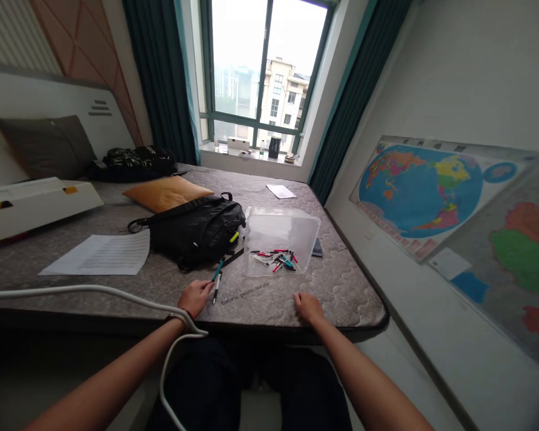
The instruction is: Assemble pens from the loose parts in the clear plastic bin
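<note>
My left hand (196,298) is closed around a teal pen (217,269), which points up and away from me over the front of the mattress. Just right of those fingers, a white and black pen (217,288) lies on the mattress. My right hand (308,307) rests at the mattress's front edge with its fingers curled in, and I see nothing in them. Beyond both hands stands a clear plastic bin (282,227). Inside it are several loose pens (276,258) in red, white, teal and black.
A black backpack (197,230) lies left of the bin, with an orange cushion (168,193) behind it. Printed paper (99,254) and a white box (40,203) are further left. A white cable (94,289) crosses by my left wrist. The mattress (350,299) ends close before me.
</note>
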A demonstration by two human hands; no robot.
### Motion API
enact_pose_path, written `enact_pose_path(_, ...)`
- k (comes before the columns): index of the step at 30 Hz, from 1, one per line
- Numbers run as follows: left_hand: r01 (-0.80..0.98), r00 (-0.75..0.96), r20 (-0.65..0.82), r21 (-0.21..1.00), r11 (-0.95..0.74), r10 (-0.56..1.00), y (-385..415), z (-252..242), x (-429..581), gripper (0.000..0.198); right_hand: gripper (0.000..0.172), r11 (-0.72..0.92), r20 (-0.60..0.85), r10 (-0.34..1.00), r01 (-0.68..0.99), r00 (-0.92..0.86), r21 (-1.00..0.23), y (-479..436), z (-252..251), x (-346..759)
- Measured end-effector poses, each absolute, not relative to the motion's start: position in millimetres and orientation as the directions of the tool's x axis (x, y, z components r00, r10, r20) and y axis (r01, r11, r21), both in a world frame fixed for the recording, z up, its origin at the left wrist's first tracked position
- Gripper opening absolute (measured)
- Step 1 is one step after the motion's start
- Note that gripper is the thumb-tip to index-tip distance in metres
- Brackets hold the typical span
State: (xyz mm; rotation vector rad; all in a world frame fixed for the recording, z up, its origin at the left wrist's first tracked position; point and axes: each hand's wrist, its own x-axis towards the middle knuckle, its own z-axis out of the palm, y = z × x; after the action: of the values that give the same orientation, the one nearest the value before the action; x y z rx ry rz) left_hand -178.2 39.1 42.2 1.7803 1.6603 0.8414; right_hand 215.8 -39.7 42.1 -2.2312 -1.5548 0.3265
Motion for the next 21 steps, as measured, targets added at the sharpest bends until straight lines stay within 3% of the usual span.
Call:
enact_pose_path(3,0.500,-0.030,-0.220,0.841,0.205,0.975,48.0,29.6,-191.3,0.044,0.028,-0.267,0.096,0.953,0.949,0.286,-0.170,-41.7,45.2,231.2)
enact_pose_path(6,0.492,-0.023,-0.288,0.831,0.261,0.957,45.8,15.2,-201.2,0.055,0.043,-0.359,0.150,0.918,0.929,0.368,-0.087,-46.0,30.9,237.0)
enact_pose_path(9,0.461,-0.065,-0.307,0.834,0.302,0.949,42.1,7.8,-208.5,0.062,0.053,-0.417,0.190,0.887,0.907,0.421,-0.064,-51.3,8.6,233.4)
enact_pose_path(14,0.387,-0.042,-0.388,0.843,0.373,0.921,45.9,11.4,-209.5,0.063,0.055,-0.379,0.224,0.894,0.921,0.389,-0.088,-54.1,-1.6,231.3)
enact_pose_path(21,0.599,-0.071,-0.323,0.743,0.299,0.944,49.4,15.5,-192.7,0.057,0.039,-0.341,0.307,0.867,0.917,0.391,-0.206,-57.6,7.1,235.3)
